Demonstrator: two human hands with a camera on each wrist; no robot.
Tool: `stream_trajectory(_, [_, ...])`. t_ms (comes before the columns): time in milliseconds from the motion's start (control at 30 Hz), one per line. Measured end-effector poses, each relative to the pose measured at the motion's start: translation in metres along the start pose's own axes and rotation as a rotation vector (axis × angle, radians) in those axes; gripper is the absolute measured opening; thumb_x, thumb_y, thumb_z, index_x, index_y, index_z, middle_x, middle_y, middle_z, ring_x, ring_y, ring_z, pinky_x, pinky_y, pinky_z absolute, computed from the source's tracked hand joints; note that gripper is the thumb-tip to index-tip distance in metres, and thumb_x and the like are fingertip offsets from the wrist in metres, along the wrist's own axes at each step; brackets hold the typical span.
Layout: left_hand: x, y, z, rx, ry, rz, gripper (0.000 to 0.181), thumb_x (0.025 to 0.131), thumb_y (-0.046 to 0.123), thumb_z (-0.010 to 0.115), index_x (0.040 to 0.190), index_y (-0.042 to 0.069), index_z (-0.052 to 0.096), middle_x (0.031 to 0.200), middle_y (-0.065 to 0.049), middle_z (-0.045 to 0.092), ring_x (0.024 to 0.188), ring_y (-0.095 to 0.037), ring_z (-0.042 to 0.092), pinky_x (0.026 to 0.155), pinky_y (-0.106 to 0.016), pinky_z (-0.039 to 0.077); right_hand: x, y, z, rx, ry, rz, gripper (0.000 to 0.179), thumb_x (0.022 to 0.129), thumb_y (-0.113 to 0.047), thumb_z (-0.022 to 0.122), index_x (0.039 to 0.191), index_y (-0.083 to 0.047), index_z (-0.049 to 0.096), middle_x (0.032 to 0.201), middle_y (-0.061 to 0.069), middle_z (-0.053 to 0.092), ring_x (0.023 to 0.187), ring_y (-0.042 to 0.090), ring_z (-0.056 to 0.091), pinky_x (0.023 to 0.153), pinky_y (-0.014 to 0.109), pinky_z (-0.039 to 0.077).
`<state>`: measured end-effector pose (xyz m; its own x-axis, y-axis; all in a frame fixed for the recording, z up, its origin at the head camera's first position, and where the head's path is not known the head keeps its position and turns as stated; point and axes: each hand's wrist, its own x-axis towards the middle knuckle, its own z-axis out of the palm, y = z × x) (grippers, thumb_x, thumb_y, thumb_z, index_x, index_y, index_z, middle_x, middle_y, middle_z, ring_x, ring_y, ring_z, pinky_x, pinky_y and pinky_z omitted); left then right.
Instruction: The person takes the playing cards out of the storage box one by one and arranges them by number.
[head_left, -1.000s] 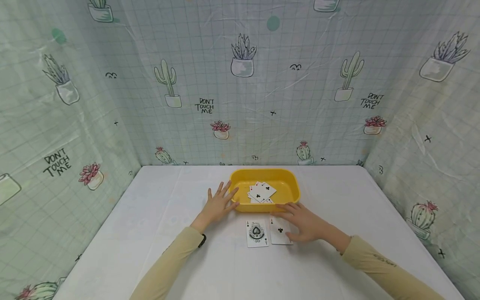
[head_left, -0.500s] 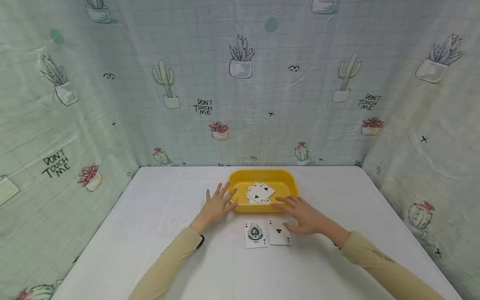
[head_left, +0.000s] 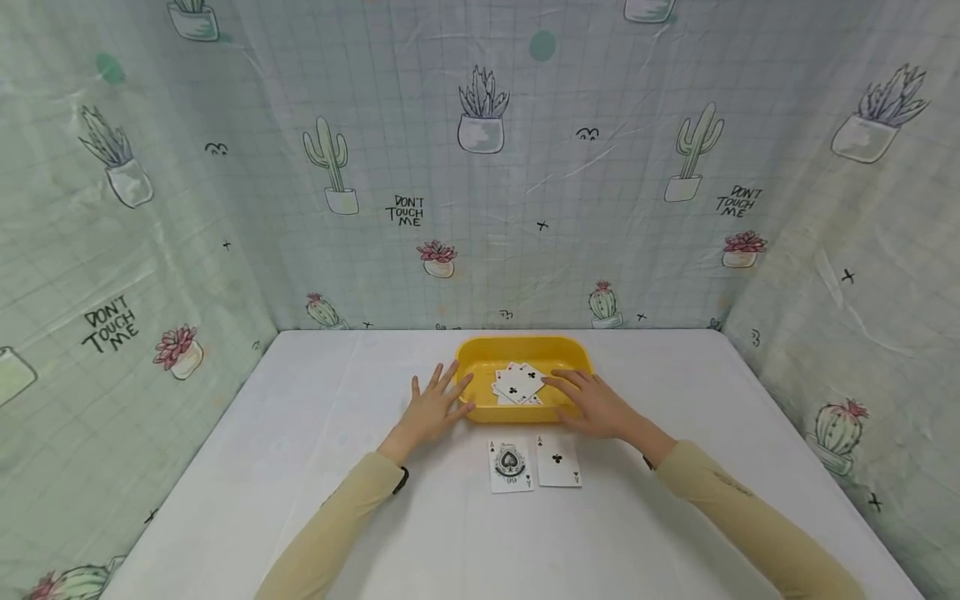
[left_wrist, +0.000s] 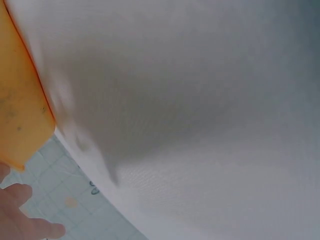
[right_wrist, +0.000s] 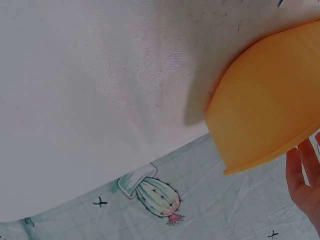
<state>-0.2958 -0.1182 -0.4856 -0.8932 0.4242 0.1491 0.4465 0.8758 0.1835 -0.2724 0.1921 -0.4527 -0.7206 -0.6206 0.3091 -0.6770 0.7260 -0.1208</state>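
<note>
Around the workspace I see a pale green-grey, grid-printed fabric backdrop patterned with potted cacti and succulents, and in front of it a broad table with a smooth white top. Two arms in long tan sleeves reach across it from the near side. Towards the far half of the table sits a yellow, shallow, rounded rectangular tray. The person's right hand is over the tray's near right part, fingers spread and lightly bent, their tips close to the cards inside; I can't tell whether they touch. The left hand has its fingers fanned out at the tray's left rim, though I can't tell how firmly they rest there. Within the tray lies a loose, overlapping pile of white playing cards. Just outside its near wall, side by side and face up on the table, are a white ace of spades card with a large ornate emblem and a white ace of clubs card. Smallest is a thin black wristband at the left cuff.
</note>
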Motion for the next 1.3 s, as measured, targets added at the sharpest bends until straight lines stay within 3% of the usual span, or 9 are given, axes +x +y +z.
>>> stream_trajectory(433, [0.002, -0.002, 0.002, 0.001, -0.002, -0.001, 0.060, 0.089, 0.058, 0.032, 0.142, 0.030, 0.023, 0.152, -0.003, 0.010, 0.139, -0.031, 0.008, 0.099, -0.068, 0.011, 0.030, 0.011, 0.013, 0.058, -0.077, 0.170, 0.051, 0.087, -0.033, 0.054, 0.132, -0.013, 0.043, 0.128, 0.016, 0.048, 0.114, 0.036, 0.046, 0.092, 0.053, 0.038])
stream_trajectory(800, [0.002, -0.002, 0.002, 0.024, -0.002, -0.001, 0.060, 0.089, 0.059, 0.030, 0.141, 0.030, 0.023, 0.152, -0.002, 0.011, 0.138, -0.033, 0.013, 0.099, -0.068, 0.013, 0.048, 0.018, 0.025, 0.037, -0.090, 0.244, 0.055, 0.085, -0.037, 0.057, 0.132, -0.013, 0.043, 0.130, 0.016, 0.047, 0.115, 0.036, 0.045, 0.093, 0.052, 0.039])
stream_trajectory(1300, [0.000, -0.001, 0.001, -0.003, -0.014, -0.002, 0.060, 0.089, 0.058, 0.032, 0.141, 0.031, 0.023, 0.152, -0.003, 0.010, 0.139, -0.032, 0.010, 0.099, -0.068, 0.010, 0.076, 0.007, 0.037, -0.072, -0.200, 0.240, 0.064, 0.080, -0.050, 0.057, 0.134, -0.019, 0.040, 0.132, 0.014, 0.044, 0.117, 0.036, 0.043, 0.090, 0.057, 0.037])
